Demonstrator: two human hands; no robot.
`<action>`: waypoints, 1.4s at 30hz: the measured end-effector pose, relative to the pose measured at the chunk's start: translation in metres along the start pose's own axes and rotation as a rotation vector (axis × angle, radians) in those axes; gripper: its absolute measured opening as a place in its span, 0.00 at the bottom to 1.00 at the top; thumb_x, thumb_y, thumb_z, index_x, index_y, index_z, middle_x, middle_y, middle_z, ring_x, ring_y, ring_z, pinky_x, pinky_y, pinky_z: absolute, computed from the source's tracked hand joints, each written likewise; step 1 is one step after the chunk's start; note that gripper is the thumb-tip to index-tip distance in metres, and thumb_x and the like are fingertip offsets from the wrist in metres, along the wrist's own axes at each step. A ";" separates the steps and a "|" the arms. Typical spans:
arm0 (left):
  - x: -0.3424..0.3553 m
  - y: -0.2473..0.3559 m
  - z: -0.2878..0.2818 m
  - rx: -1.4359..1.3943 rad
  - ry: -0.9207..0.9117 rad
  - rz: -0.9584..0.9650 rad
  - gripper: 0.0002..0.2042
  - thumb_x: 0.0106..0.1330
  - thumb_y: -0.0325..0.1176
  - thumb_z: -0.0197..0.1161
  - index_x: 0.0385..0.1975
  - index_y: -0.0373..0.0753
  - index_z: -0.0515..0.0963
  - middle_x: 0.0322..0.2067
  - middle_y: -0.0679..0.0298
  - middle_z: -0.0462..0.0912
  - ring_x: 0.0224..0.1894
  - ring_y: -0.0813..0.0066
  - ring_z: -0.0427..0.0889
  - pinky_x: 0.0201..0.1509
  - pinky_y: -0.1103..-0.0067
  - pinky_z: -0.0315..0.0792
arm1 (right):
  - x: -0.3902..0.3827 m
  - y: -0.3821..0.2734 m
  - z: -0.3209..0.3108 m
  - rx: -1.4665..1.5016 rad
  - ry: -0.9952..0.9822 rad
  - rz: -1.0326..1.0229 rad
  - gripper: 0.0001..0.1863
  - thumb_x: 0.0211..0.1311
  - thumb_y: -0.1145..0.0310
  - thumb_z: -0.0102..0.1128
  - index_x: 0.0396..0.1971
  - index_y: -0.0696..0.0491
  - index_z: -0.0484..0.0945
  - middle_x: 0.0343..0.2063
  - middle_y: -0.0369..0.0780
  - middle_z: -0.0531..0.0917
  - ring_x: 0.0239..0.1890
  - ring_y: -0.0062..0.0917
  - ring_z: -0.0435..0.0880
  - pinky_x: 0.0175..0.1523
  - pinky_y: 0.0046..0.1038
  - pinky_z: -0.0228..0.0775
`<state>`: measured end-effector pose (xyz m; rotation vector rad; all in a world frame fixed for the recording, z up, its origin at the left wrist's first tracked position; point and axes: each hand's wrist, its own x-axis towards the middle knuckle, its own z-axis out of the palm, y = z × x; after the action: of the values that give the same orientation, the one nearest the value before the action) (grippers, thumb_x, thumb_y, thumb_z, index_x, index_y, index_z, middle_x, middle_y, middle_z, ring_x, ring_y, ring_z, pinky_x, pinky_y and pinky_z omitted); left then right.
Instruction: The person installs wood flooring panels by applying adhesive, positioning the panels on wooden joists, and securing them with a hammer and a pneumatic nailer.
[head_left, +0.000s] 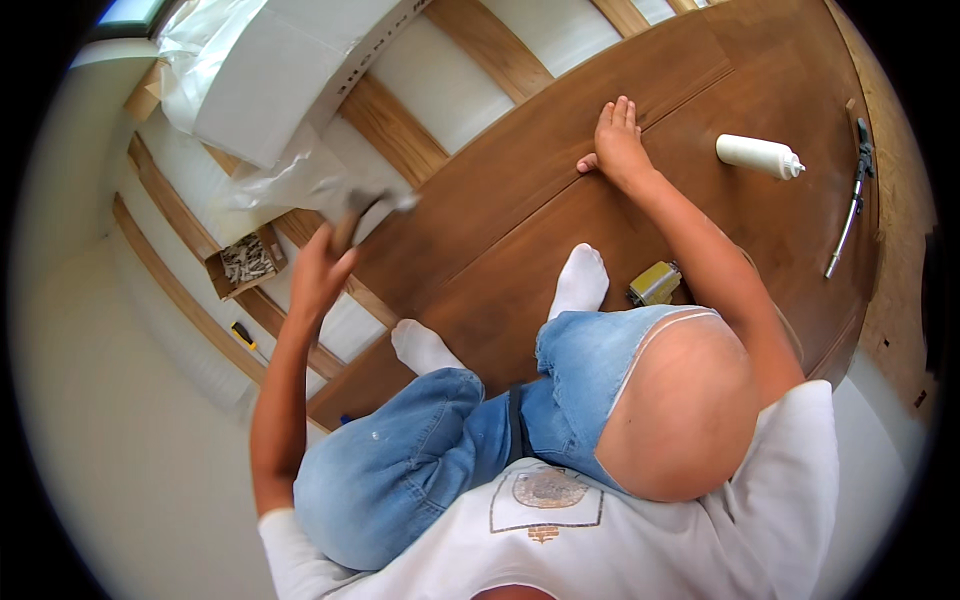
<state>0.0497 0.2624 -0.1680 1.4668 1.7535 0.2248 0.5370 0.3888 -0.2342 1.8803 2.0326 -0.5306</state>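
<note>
My left hand (318,272) is closed around the handle of a hammer (345,228), held up near the left end of the brown wooden planks (470,230). The hammer's head is smeared by motion. My right hand (620,148) lies flat on the planks, fingers stretched out, beside a long seam between two boards. To the right of it a white squeeze bottle (755,154) lies on its side. A small yellow-green block-shaped thing (655,283), perhaps a tape measure, sits near my right knee.
Wooden battens (395,130) run over a pale sheet beyond the planks. A large white cardboard box (280,75) with clear plastic stands far left. A small carton (245,262) holds several small pieces. A yellow-and-black screwdriver (243,336) and a long metal tool (848,222) lie at opposite sides.
</note>
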 end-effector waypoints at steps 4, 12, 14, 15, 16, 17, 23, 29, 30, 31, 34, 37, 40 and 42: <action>0.129 0.086 0.008 0.206 -0.102 0.335 0.17 0.64 0.38 0.67 0.44 0.33 0.73 0.30 0.45 0.82 0.33 0.47 0.83 0.36 0.59 0.74 | 0.004 -0.005 0.000 0.004 -0.015 -0.001 0.71 0.38 0.50 0.86 0.71 0.76 0.47 0.73 0.70 0.45 0.78 0.62 0.42 0.75 0.58 0.57; 0.225 0.117 0.032 0.167 -0.181 0.132 0.26 0.67 0.38 0.65 0.61 0.30 0.72 0.48 0.38 0.83 0.54 0.42 0.81 0.55 0.58 0.75 | 0.000 0.001 0.006 -0.022 0.043 -0.023 0.67 0.42 0.54 0.84 0.71 0.76 0.49 0.73 0.71 0.46 0.78 0.63 0.41 0.75 0.60 0.55; 0.228 0.082 0.037 0.249 -0.072 0.151 0.26 0.67 0.38 0.66 0.60 0.30 0.71 0.47 0.38 0.83 0.54 0.40 0.80 0.55 0.58 0.75 | 0.001 -0.007 0.003 -0.084 0.067 -0.058 0.63 0.45 0.53 0.82 0.69 0.77 0.52 0.71 0.72 0.51 0.77 0.64 0.48 0.72 0.58 0.62; 0.225 0.086 0.045 0.277 -0.103 0.204 0.24 0.67 0.38 0.66 0.59 0.30 0.71 0.46 0.38 0.83 0.53 0.40 0.80 0.55 0.57 0.74 | 0.000 -0.006 -0.001 -0.115 0.071 -0.064 0.62 0.46 0.53 0.81 0.69 0.77 0.53 0.71 0.72 0.52 0.76 0.64 0.50 0.70 0.58 0.64; 0.219 0.087 0.051 0.304 -0.132 0.256 0.23 0.67 0.37 0.65 0.57 0.31 0.71 0.45 0.38 0.83 0.52 0.39 0.80 0.54 0.56 0.74 | 0.000 -0.002 -0.001 -0.145 0.076 -0.073 0.61 0.47 0.52 0.81 0.69 0.78 0.54 0.70 0.73 0.53 0.76 0.64 0.52 0.69 0.57 0.67; 0.214 0.089 0.057 0.330 -0.159 0.307 0.22 0.67 0.37 0.65 0.55 0.31 0.72 0.44 0.38 0.83 0.52 0.38 0.80 0.53 0.56 0.74 | 0.000 0.004 0.006 -0.206 0.128 -0.095 0.60 0.48 0.50 0.80 0.68 0.78 0.56 0.69 0.73 0.56 0.74 0.64 0.57 0.66 0.56 0.72; 0.216 0.110 0.040 0.387 -0.372 0.383 0.16 0.68 0.36 0.64 0.45 0.32 0.70 0.40 0.39 0.83 0.48 0.36 0.80 0.50 0.52 0.73 | -0.005 -0.004 -0.004 -0.214 0.060 -0.052 0.59 0.47 0.52 0.80 0.68 0.76 0.56 0.70 0.70 0.56 0.75 0.59 0.57 0.67 0.48 0.74; 0.209 0.099 0.066 0.335 -0.269 0.437 0.17 0.68 0.38 0.64 0.46 0.32 0.70 0.40 0.39 0.84 0.49 0.37 0.81 0.51 0.53 0.74 | 0.001 -0.007 -0.005 -0.233 0.003 -0.023 0.62 0.46 0.50 0.80 0.70 0.74 0.55 0.72 0.69 0.53 0.77 0.58 0.54 0.68 0.48 0.73; 0.211 0.102 0.061 0.350 -0.296 0.415 0.17 0.68 0.38 0.64 0.46 0.32 0.70 0.40 0.39 0.84 0.49 0.38 0.81 0.51 0.53 0.74 | 0.000 -0.005 -0.004 -0.226 0.023 -0.030 0.62 0.46 0.49 0.80 0.70 0.74 0.55 0.72 0.69 0.54 0.76 0.58 0.54 0.67 0.47 0.73; 0.216 0.105 0.054 0.366 -0.323 0.393 0.17 0.68 0.38 0.64 0.46 0.32 0.70 0.40 0.39 0.84 0.49 0.38 0.81 0.51 0.53 0.74 | -0.002 -0.003 -0.003 -0.218 0.043 -0.036 0.62 0.46 0.49 0.80 0.70 0.74 0.55 0.71 0.69 0.54 0.76 0.58 0.55 0.67 0.47 0.73; 0.214 0.101 0.057 0.341 -0.217 0.403 0.17 0.68 0.37 0.64 0.46 0.32 0.70 0.39 0.40 0.84 0.48 0.38 0.81 0.50 0.52 0.74 | 0.001 -0.001 0.004 -0.253 0.107 -0.051 0.61 0.46 0.49 0.80 0.69 0.75 0.56 0.71 0.69 0.56 0.75 0.58 0.57 0.67 0.47 0.73; 0.215 0.099 0.063 0.357 -0.237 0.443 0.17 0.69 0.38 0.64 0.47 0.32 0.69 0.37 0.39 0.83 0.46 0.37 0.81 0.48 0.53 0.73 | 0.000 0.000 0.005 -0.227 0.103 -0.058 0.62 0.44 0.47 0.80 0.68 0.75 0.57 0.71 0.69 0.57 0.75 0.59 0.58 0.67 0.48 0.73; 0.215 0.098 0.067 0.382 -0.212 0.415 0.18 0.68 0.38 0.64 0.48 0.32 0.69 0.37 0.38 0.83 0.45 0.36 0.80 0.47 0.52 0.73 | -0.005 0.001 0.000 -0.202 0.083 -0.048 0.65 0.40 0.44 0.81 0.68 0.75 0.57 0.71 0.69 0.56 0.75 0.59 0.57 0.68 0.48 0.72; 0.213 0.094 0.071 0.375 -0.199 0.421 0.17 0.68 0.37 0.64 0.48 0.33 0.70 0.36 0.38 0.83 0.45 0.35 0.80 0.47 0.52 0.73 | -0.006 -0.001 0.000 -0.207 0.075 -0.043 0.67 0.40 0.42 0.81 0.69 0.75 0.57 0.71 0.69 0.55 0.76 0.59 0.56 0.68 0.49 0.71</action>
<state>0.1697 0.4545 -0.2569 2.0500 1.3601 -0.0404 0.5368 0.3840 -0.2314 1.7616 2.0900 -0.2516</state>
